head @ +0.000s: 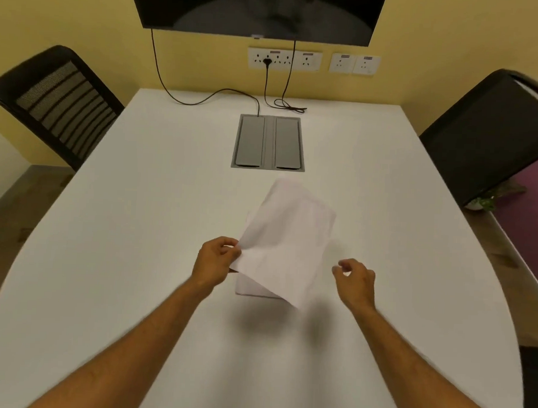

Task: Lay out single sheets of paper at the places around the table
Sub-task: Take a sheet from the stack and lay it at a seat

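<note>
A white table (137, 229) with a rounded near end fills most of the view, its far end butting against a yellow wall (84, 26). Set flush into the tabletop near the middle is a grey cable box (269, 142) with two closed flaps, and black cables (204, 99) trail across the surface from it up to a row of white wall sockets (314, 61) and to the dark wall screen (257, 9) mounted above. A black mesh-backed chair (59, 102) stands at the left side of the table and another black chair (492, 133) at the right; beyond the right one a purple surface and a bit of green plant show. Over the table's centre, the left hand (216, 260) pinches the lower left edge of a single sheet of paper (288, 235) between thumb and fingers, holding it lifted and tilted so that it casts a shadow on the tabletop. Beneath it, lying flat on the table, a small stack of paper (251, 288) peeks out. The right hand (355, 280) hovers just beside the sheet's right edge, fingers loosely curled and slightly parted, gripping nothing
</note>
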A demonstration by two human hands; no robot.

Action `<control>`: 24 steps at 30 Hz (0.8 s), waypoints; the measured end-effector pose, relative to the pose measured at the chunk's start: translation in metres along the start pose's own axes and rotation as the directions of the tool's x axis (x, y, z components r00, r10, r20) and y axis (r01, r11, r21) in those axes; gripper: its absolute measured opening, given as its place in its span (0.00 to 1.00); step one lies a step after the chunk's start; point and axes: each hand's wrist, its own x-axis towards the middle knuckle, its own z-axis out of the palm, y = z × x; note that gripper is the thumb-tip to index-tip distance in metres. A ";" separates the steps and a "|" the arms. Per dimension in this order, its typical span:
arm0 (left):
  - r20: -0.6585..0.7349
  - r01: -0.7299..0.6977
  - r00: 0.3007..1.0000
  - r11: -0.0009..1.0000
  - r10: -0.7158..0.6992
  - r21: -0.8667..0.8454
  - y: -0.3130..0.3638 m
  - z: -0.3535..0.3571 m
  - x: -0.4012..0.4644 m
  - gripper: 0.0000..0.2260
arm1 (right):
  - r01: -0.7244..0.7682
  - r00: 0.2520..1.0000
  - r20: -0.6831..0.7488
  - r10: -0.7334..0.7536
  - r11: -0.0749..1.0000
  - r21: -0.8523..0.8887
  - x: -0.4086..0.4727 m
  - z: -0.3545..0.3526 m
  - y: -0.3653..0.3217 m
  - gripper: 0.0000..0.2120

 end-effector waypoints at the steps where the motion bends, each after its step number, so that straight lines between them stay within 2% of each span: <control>1: 0.051 0.007 0.999 1.000 -0.006 -0.027 0.011 -0.011 -0.006 0.03 | -0.043 0.999 0.021 0.042 0.998 0.053 -0.007 -0.013 -0.007 0.15; 4: 0.158 0.003 0.987 0.999 0.003 -0.038 0.036 -0.041 -0.023 0.03 | -0.193 0.976 0.149 0.156 0.940 0.282 -0.031 -0.037 -0.023 0.21; 7: 0.188 -0.005 0.982 1.000 0.001 0.022 0.040 -0.047 -0.020 0.03 | -0.268 0.955 0.253 0.157 0.823 0.501 -0.037 -0.050 -0.036 0.23; 8: 0.202 -0.008 0.979 1.000 0.002 0.026 0.043 -0.051 -0.018 0.03 | -0.243 0.963 0.232 0.135 0.807 0.538 -0.035 -0.049 -0.038 0.23; 10: 0.352 -0.082 0.934 0.994 0.054 0.066 0.103 -0.009 -0.088 0.03 | -0.172 0.981 0.056 0.184 0.709 0.683 -0.102 -0.153 -0.023 0.17; 13: 0.371 -0.120 0.924 0.992 0.093 0.050 0.114 -0.007 -0.087 0.03 | -0.129 0.986 0.008 0.164 0.745 0.654 -0.094 -0.173 -0.032 0.08; 16: 0.361 -0.112 0.928 0.993 0.091 0.038 0.112 0.008 -0.094 0.03 | -0.109 0.990 -0.012 0.143 0.804 0.585 -0.096 -0.206 -0.034 0.09; 19: 0.382 -0.135 0.916 0.991 0.118 0.018 0.122 0.059 -0.135 0.03 | -0.075 0.989 -0.053 0.135 0.792 0.606 -0.118 -0.268 0.005 0.10; 24: 0.469 -0.165 0.871 0.986 0.146 0.001 0.130 0.144 -0.208 0.04 | -0.059 0.983 -0.107 0.149 0.806 0.589 -0.146 -0.364 0.066 0.07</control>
